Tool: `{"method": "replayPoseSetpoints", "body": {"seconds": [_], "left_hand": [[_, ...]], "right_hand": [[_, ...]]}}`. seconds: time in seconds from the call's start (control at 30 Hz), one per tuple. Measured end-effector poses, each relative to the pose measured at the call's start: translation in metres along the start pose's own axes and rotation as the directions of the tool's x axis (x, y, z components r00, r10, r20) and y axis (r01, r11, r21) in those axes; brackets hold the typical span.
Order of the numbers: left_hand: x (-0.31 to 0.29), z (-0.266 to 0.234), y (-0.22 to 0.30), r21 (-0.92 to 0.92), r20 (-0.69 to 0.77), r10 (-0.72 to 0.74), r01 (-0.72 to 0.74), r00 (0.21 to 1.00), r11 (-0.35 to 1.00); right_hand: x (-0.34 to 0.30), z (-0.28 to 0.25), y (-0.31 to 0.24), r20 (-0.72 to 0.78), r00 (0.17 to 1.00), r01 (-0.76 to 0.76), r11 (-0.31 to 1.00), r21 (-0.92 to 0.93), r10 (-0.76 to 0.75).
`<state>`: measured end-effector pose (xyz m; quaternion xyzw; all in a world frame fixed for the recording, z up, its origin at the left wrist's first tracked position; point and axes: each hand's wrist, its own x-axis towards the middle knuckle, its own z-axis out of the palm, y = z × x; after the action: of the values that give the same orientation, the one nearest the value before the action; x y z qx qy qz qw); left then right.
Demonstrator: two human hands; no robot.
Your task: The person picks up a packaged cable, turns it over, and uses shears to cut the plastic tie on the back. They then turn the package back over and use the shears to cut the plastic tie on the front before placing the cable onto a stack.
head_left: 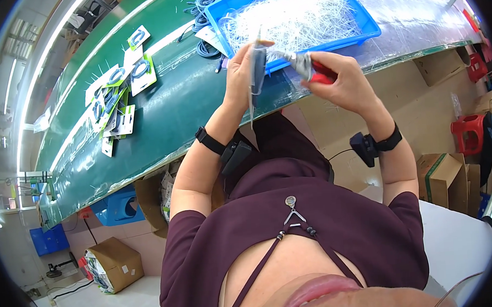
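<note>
Head view: left hand [244, 68] clamps a grey cable bundle [258, 68] upright so the right hand [337, 77], gripping red-handled cutters [315, 70], reaches it above the blue tray [371, 25].

One head-worn fisheye looks steeply down, close over the person's chest, toward the green conveyor belt [157, 108].

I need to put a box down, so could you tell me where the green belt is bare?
The green belt is bare between the carded cables and the blue tray, by the left hand. It is crowded around the cards and beside the tray, where loose cables lie.
</note>
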<state>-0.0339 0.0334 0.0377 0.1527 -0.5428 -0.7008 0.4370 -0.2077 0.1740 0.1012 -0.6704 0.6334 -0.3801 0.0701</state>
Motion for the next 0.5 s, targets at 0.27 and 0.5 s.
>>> {"method": "replayPoseSetpoints", "body": {"seconds": [0.27, 0.5], "left_hand": [[-0.009, 0.011, -0.031, -0.176, -0.003, -0.285, 0.280, 0.958, 0.944], [-0.014, 0.003, -0.011, -0.078, 0.092, -0.385, 0.392, 0.918, 0.917]], "right_hand": [[0.027, 0.030, -0.008, -0.205, 0.979, 0.094, 0.896, 0.435, -0.003], [0.040, 0.037, -0.007, -0.351, 0.925, 0.242, 0.938, 0.248, -0.146]]}}
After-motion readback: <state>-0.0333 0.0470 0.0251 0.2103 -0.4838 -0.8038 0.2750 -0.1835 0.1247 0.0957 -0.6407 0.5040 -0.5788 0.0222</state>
